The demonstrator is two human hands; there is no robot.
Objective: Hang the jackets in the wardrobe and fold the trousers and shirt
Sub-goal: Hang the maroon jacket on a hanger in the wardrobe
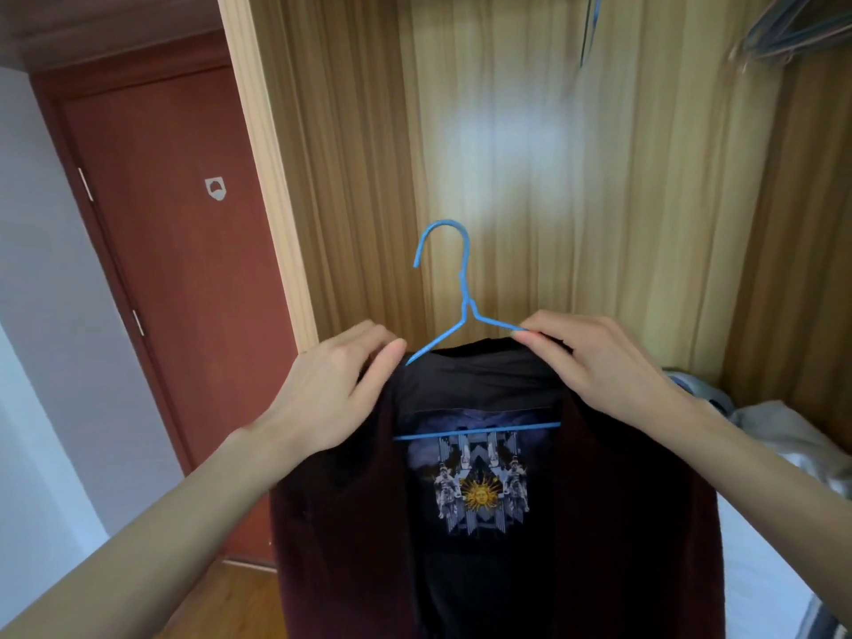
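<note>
Head view shows one jacket (599, 523), one blue hanger (465, 311) under it, and two hands holding them up in front of an open wardrobe (599, 177). More hangers (783, 34) hang blurred at the top right of the wardrobe, and one thin blue one (592, 25) hangs near the top middle; I cannot count the blurred group. The jacket is dark maroon with a black lining that carries a printed panel with a gold sun face. It is open at the front, and the hanger's lower bar crosses the lining just above the print. The hanger's hook stands free above the collar, pointing left. The left hand (332, 394) grips the jacket's left shoulder, fingers curled over the cloth beside the hanger's arm. The right hand (599, 366) pinches the hanger's other arm together with the collar edge. Behind the hook the wardrobe's wood back is bare, with open room above the jacket. A pale wood frame (263, 168) edges the wardrobe on the left, beside a red-brown door (175, 269). Light cloth (783, 435) lies low on the right, near the jacket.
</note>
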